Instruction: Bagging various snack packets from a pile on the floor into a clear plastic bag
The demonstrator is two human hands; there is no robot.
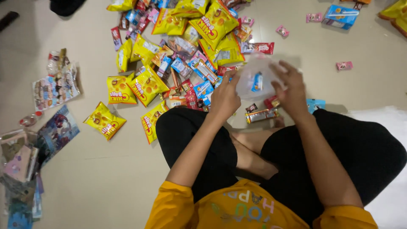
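Note:
I sit cross-legged on a pale tiled floor. Both hands hold a clear plastic bag (256,78) up in front of my knees. My left hand (225,96) grips its left edge and my right hand (289,87) grips its right edge. A small blue packet (257,82) shows through the bag. Below the bag, loose on the floor, lie a silver-and-red wrapped bar (261,115) and a small dark sweet (251,107).
A big heap of snacks spreads ahead: several yellow snack bags (146,86), blue and red wrappers (199,68). A blue box (340,16) and pink sweets (344,65) lie at the right. Flat picture packs (55,87) and stacked cards (19,165) lie at the left.

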